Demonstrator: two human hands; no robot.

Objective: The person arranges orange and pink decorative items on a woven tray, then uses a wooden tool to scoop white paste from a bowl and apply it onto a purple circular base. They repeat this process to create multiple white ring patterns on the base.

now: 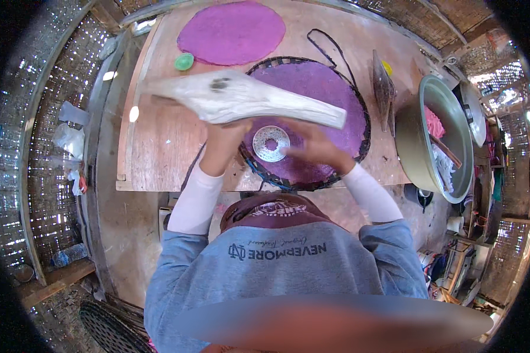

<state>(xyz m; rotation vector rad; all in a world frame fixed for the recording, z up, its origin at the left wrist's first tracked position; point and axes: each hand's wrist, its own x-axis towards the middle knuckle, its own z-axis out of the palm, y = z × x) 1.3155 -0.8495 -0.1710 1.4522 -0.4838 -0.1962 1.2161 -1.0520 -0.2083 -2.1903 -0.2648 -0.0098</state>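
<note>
A long, pale white piece, like a folded plastic sheet or bag, hangs slantwise over the table, its far-left end smeared by motion. My left hand is closed at its lower edge, with the fingertips hidden behind it. My right hand is blurred, its thumb side beside a silver perforated ring-shaped mould; whether its fingers grip the white piece is unclear. The mould lies on a purple round sheet, which covers a round tray with a dark woven rim.
Another purple round sheet lies at the far left of the wooden table, near a green round lid. A dark pointed piece and a yellow item are farther right. At the right edge, a large basin holds pink and white material.
</note>
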